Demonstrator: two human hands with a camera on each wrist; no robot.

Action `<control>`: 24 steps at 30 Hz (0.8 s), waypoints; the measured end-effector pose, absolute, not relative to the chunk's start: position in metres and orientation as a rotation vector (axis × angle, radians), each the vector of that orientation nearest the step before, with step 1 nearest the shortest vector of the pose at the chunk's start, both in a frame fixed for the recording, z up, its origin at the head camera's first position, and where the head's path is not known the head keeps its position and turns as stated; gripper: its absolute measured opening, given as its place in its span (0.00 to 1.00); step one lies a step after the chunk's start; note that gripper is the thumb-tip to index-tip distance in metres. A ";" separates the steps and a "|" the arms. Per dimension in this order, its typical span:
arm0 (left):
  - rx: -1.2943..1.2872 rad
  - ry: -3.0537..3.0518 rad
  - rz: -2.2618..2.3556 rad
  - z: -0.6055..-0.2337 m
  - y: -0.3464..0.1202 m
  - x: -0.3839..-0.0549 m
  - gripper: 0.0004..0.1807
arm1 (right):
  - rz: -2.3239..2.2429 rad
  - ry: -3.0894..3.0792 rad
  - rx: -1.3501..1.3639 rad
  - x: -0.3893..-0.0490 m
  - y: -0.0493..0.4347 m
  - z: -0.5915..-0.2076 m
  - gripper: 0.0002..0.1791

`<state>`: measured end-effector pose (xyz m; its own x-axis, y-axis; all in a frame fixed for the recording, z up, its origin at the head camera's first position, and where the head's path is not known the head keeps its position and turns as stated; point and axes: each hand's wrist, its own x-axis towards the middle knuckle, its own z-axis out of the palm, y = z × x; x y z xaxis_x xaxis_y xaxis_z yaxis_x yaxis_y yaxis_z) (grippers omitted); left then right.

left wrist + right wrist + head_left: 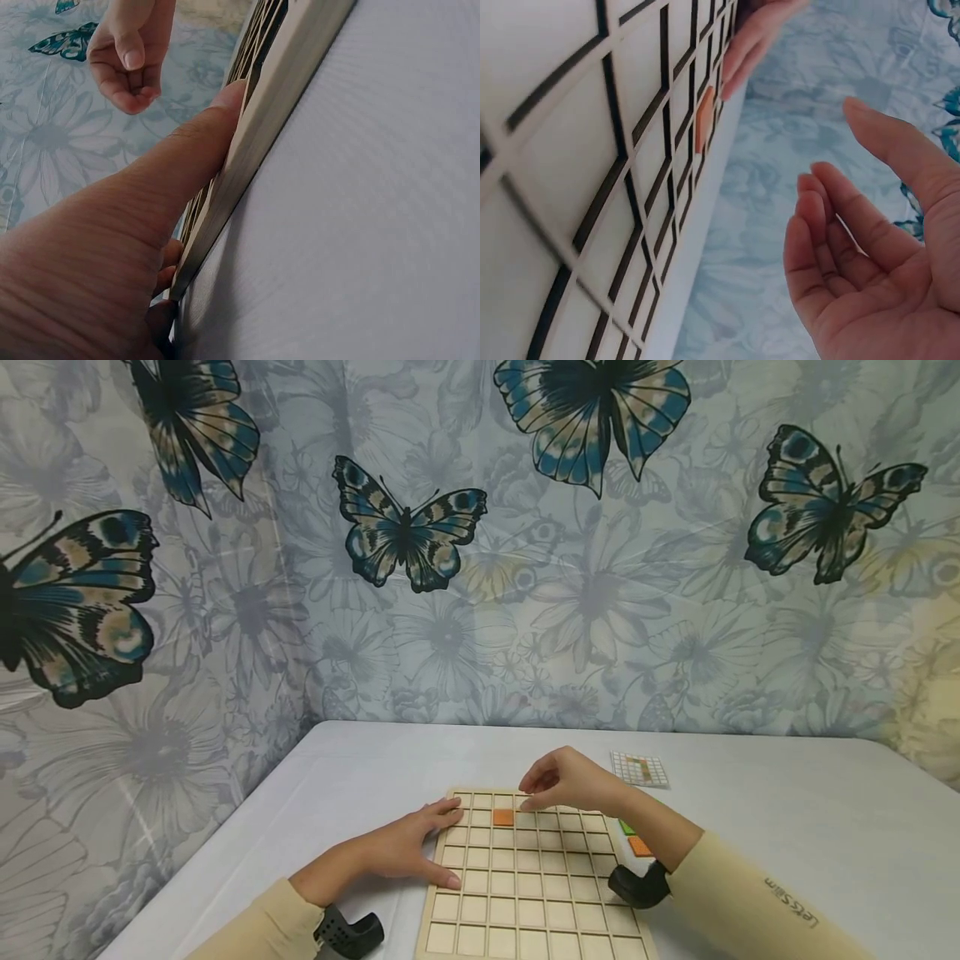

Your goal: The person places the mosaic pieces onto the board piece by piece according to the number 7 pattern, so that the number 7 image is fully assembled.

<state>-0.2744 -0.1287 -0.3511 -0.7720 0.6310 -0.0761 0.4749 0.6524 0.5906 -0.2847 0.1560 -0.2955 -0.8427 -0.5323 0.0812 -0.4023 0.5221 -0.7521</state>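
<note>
A wooden grid board (528,884) lies on the white table, an orange square tile (503,817) set in one of its far cells. My left hand (405,847) rests on the board's left edge, thumb and fingers spread apart. In the left wrist view the thumb (187,150) touches the wooden rim. Over the board's far part hovers my right hand (573,781), just right of the orange tile. The right wrist view shows its fingers (806,255) loosely bent, the thumb apart from them, and nothing held.
Right of the board, partly behind the right forearm, lie a green piece (627,828) and an orange piece (640,847). A small card with a printed grid (639,770) lies farther back. A butterfly-patterned cloth (450,652) hangs behind the table.
</note>
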 end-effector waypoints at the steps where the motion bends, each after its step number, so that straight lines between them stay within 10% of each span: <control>1: 0.888 2.595 0.814 -0.351 -0.129 -0.274 0.51 | -1.220 2.605 -0.795 -0.282 0.159 -0.295 0.17; 24: 0.902 2.585 0.795 -0.350 -0.129 -0.275 0.51 | -1.159 2.656 -0.693 -0.231 0.224 -0.293 0.22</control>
<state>-0.2749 -0.1287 -0.3501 -0.7621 0.6416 -0.0868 0.4819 0.6517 0.5858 -0.2309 0.2238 -0.2931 -0.8796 -0.4744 0.0361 -0.3491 0.5919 -0.7265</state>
